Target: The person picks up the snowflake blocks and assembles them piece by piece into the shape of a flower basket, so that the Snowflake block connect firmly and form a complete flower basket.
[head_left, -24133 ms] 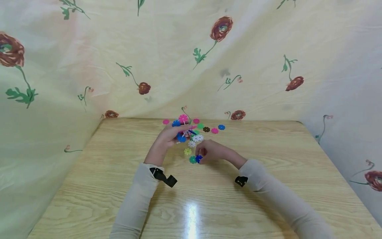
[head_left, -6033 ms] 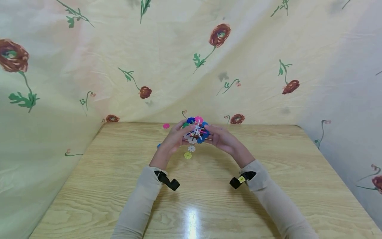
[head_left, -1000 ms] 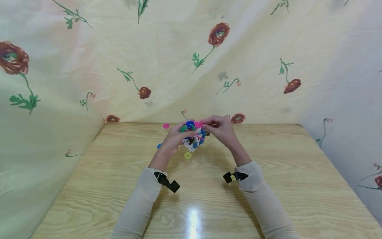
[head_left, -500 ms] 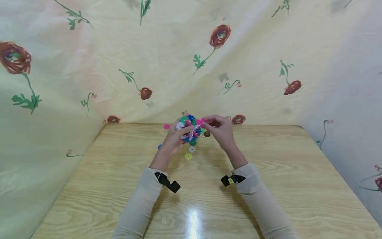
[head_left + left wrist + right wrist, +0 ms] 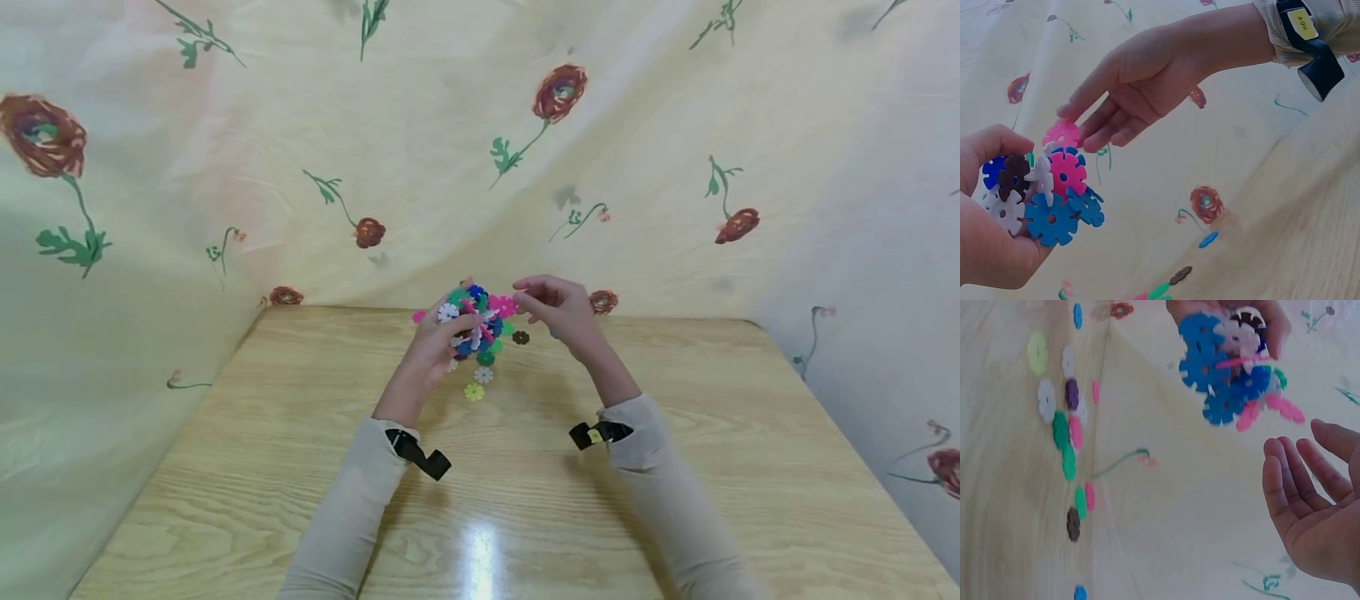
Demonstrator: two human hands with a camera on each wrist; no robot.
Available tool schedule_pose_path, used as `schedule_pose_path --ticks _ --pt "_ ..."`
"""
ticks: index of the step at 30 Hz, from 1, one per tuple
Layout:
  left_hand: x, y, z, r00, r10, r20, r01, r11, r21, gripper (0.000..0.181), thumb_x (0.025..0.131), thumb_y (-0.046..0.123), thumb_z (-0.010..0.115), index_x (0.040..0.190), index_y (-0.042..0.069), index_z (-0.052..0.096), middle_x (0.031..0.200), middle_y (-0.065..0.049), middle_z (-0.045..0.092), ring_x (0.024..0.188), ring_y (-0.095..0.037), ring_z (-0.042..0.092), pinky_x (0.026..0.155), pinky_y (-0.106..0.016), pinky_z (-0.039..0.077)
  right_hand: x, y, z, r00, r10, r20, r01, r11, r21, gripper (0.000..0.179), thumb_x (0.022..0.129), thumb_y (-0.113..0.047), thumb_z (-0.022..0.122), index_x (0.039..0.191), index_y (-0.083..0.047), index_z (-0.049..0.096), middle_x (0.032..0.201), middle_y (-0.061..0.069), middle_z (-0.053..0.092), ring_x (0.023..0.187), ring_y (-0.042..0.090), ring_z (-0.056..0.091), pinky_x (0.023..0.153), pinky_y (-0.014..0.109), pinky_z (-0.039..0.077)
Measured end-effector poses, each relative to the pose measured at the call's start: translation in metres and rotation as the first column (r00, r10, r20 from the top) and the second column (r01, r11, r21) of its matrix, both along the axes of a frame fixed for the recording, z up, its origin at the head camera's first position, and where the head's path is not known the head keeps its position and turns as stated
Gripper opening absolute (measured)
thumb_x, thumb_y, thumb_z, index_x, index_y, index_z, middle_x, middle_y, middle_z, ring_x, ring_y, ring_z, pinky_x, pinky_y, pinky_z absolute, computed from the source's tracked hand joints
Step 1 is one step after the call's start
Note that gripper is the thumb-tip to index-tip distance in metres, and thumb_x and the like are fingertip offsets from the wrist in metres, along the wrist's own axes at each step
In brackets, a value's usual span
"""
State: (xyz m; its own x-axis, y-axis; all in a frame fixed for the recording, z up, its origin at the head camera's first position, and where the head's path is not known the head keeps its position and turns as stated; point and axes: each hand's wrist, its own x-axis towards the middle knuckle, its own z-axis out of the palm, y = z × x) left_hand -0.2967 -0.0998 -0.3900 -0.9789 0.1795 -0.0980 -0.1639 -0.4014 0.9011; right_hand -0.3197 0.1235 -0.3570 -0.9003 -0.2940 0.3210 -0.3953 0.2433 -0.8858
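In the head view my left hand [image 5: 429, 348] holds up a cluster of interlocked snowflake discs [image 5: 495, 327] over the far part of the table. Blue, pink, white, green and brown discs make up the cluster; in the left wrist view a large blue disc [image 5: 1052, 220] faces the camera. A pink disc [image 5: 1288, 409] juts from its edge toward my right hand [image 5: 1316, 525]. The right wrist view shows a gap between that disc and the right fingertips. Those fingers are loosely bent and hold nothing. My left palm hides part of the cluster.
Loose discs lie on the wooden table [image 5: 300, 467] beneath and around the cluster, among them a yellow disc [image 5: 474, 392], a white disc [image 5: 483, 375] and a brown disc [image 5: 521, 337]. Flowered cloth [image 5: 420, 150] hangs behind the table and along its sides.
Half a second ago the right fingers pinched the pink disc at the cluster; now they have let go and drawn back right. Since the oldest frame, more discs have joined the cluster.
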Motion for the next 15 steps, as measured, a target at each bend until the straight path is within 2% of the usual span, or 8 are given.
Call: schedule_pose_path --ticks 3,6,10,15 --pt "-0.001 -0.002 0.001 1.0 -0.004 -0.012 0.004 1.0 -0.005 0.058 0.094 0.006 0.071 0.141 0.037 0.06 0.14 -0.001 0.055 0.111 -0.017 0.055 0.088 -0.032 0.047 -0.01 0.012 0.004 0.999 -0.024 0.035 0.021 0.997 0.073 0.031 0.1 -0.023 0.067 0.122 -0.002 0.07 0.109 0.023 0.071 0.087 0.014 0.07 0.073 0.026 0.06" --pt "-0.001 -0.003 0.002 1.0 -0.014 0.008 0.014 1.0 -0.022 0.06 0.093 0.004 0.071 0.143 0.035 0.059 0.135 0.002 0.057 0.107 -0.015 0.055 0.09 -0.032 0.045 -0.02 0.027 0.006 0.995 -0.034 0.099 0.015 0.983 0.185 0.032 0.101 -0.025 0.066 0.123 -0.002 0.069 0.112 0.022 0.07 0.088 0.014 0.068 0.074 0.022 0.059" --pt "0.0 -0.004 0.003 0.998 -0.046 0.037 0.048 0.997 -0.057 0.062 0.092 0.002 0.071 0.147 0.028 0.056 0.128 0.001 0.058 0.107 -0.014 0.055 0.089 -0.03 0.046 -0.035 0.048 0.001 0.987 -0.031 0.158 -0.024 0.942 0.333 0.034 0.101 -0.023 0.066 0.125 0.0 0.067 0.113 0.021 0.07 0.087 0.012 0.065 0.077 0.022 0.056" --pt "-0.001 -0.004 0.001 0.993 -0.114 0.02 0.115 0.99 -0.087 0.059 0.092 0.001 0.07 0.144 0.024 0.058 0.118 -0.001 0.062 0.099 -0.014 0.059 0.073 -0.023 0.051 -0.05 0.07 -0.014 0.982 -0.036 0.183 -0.049 0.896 0.442 0.029 0.1 -0.017 0.066 0.123 0.002 0.068 0.112 0.022 0.071 0.089 0.017 0.066 0.077 0.026 0.054"
